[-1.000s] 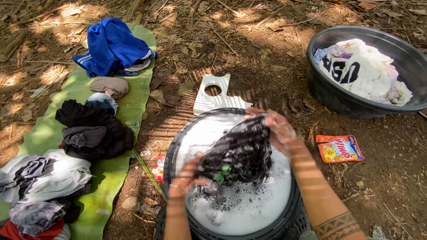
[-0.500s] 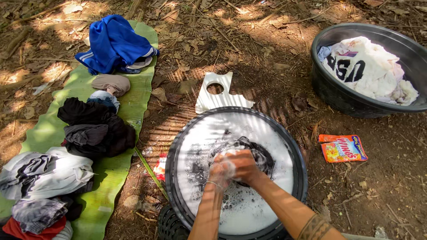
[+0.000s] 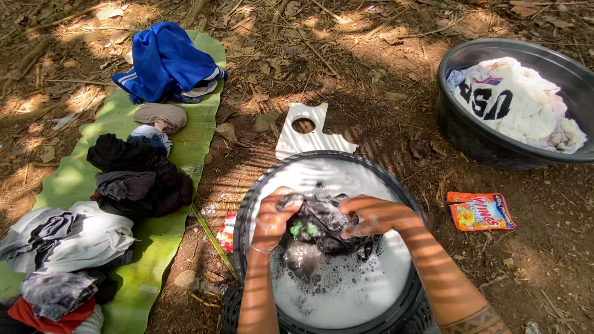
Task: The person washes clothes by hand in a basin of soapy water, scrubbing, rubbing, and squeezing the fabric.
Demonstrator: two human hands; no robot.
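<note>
Black plastic is what both tubs are made of: the near basin (image 3: 242,213) in front of me is filled with white suds, and the second basin (image 3: 470,133) stands well apart at the upper right, heaped with a white printed garment (image 3: 516,102). In the suds I see the dark wet garment (image 3: 325,222) — bunched, glossy, flecked with foam, with a small green patch showing near its left side — lifted just above the lather at the middle of the near basin. My left hand (image 3: 273,218) has its fingers curled tight around the garment's left end; my right hand (image 3: 371,215) pinches the right end, fingers pressed together over the cloth, both hands soapy. Behind the near basin a white washboard (image 3: 306,139) lies on the dirt. An orange detergent sachet (image 3: 481,211) lies on the ground to the right — and to the left a green mat (image 3: 154,241) carries a blue jacket (image 3: 164,62) and piles of dark clothes (image 3: 139,176).
</note>
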